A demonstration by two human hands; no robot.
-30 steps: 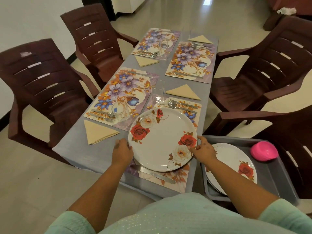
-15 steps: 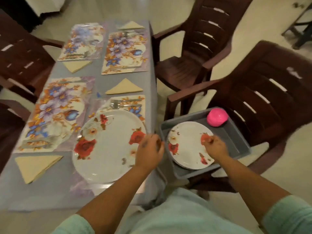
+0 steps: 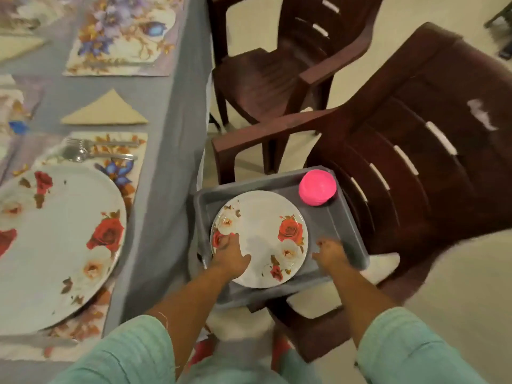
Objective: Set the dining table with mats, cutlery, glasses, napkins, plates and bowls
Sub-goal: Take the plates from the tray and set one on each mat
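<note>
At lower centre of the frame a grey tray [image 3: 343,223] sits on the seat of a dark brown chair [image 3: 415,151]; inside it lies a rose-patterned plate [image 3: 263,234], apparently the top of a small stack, with a pink bowl [image 3: 317,191] upside down in the tray's upper right corner; the left hand [image 3: 230,254] rests on the plate's left rim, fingers close together over the edge, though blur hides whether they curl beneath it; the right hand [image 3: 331,254] is just beside the plate's right edge, over the tray floor, fingers bent downward, and I cannot tell whether they touch the plate; at left, on the grey-clothed table [image 3: 169,112], a larger rose plate [image 3: 55,239] lies on a floral mat [image 3: 130,173] with a fork [image 3: 102,142] and spoon [image 3: 91,155] above it; a folded beige napkin [image 3: 106,110] lies higher up; a second chair [image 3: 277,59] stands at upper centre.
</note>
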